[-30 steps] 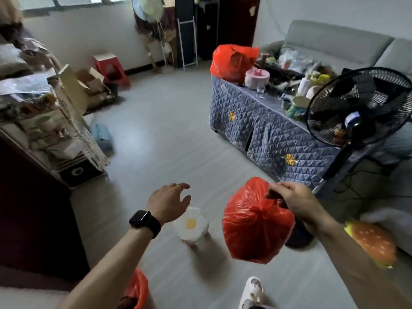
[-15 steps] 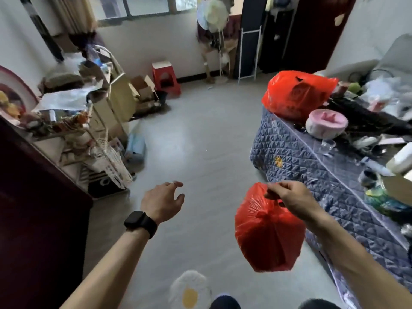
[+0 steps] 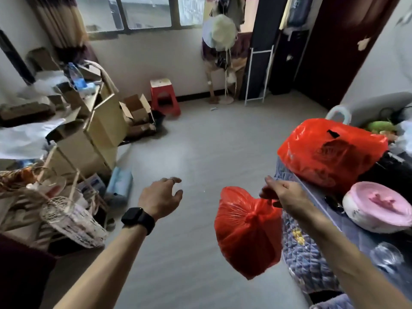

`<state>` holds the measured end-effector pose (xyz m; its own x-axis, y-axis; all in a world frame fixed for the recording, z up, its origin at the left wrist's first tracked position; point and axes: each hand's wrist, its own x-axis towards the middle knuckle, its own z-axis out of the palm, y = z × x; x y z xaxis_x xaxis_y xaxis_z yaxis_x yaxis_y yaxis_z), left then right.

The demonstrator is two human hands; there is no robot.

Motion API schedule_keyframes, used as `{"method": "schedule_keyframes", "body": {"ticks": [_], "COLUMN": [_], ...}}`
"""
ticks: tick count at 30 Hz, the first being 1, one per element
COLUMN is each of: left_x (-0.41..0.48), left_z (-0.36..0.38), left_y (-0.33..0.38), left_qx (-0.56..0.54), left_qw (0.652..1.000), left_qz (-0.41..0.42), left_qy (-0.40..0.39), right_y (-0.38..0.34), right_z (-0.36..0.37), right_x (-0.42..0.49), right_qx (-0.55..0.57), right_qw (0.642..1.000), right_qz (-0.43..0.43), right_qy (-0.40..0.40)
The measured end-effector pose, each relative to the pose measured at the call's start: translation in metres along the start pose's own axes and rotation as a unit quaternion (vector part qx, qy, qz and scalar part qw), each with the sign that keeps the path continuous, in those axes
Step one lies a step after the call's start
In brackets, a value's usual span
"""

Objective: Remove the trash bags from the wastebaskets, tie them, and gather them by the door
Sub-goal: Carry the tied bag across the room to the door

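Note:
A tied red trash bag (image 3: 247, 233) hangs above the floor, knotted at the top. My right hand (image 3: 284, 194) pinches its knot handles from the right and carries it. My left hand (image 3: 161, 198), with a black watch on the wrist, floats to the left of the bag with fingers spread and nothing in it. A second, larger red bag (image 3: 330, 152) lies on the quilt-covered table (image 3: 296, 253) at the right. A dark red door (image 3: 334, 47) stands at the far right of the room.
Cardboard boxes (image 3: 100, 130) and a white wire basket (image 3: 71, 221) crowd the left side. A red stool (image 3: 163, 97) stands by the far wall under the window. A coat stand (image 3: 223, 52) and white rack (image 3: 258, 74) are beyond. A pink container (image 3: 379, 206) sits on the table.
The view has swung up and moved forward along the table; the floor fan and burger cushion have left view. My right hand keeps hold of the red bag, my left hand stays open.

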<state>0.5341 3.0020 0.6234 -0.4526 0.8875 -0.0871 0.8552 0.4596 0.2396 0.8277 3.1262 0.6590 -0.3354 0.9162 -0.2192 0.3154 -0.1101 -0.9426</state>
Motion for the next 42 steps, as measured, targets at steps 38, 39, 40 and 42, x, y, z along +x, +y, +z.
{"method": "schedule_keyframes", "body": {"ticks": [38, 39, 40, 42], "left_x": [1.225, 1.249, 1.278, 1.335], "left_z": [-0.028, -0.02, -0.012, 0.003], "left_y": [0.314, 0.328, 0.344, 0.377], "left_qx": [0.072, 0.075, 0.08, 0.09], "left_qw": [0.954, 0.95, 0.945, 0.94], "left_qz": [0.27, 0.281, 0.29, 0.304], "left_qy": [-0.111, -0.116, -0.124, -0.13], "right_y": [-0.171, -0.167, -0.16, -0.147], "right_z": [-0.155, -0.165, -0.178, -0.204], "right_x": [1.075, 1.097, 1.123, 1.177], "right_qx": [0.145, 0.15, 0.157, 0.169], "right_qw": [0.953, 0.949, 0.945, 0.935], "right_qz": [0.093, 0.096, 0.102, 0.122], "right_qy": [0.251, 0.26, 0.269, 0.285]}}
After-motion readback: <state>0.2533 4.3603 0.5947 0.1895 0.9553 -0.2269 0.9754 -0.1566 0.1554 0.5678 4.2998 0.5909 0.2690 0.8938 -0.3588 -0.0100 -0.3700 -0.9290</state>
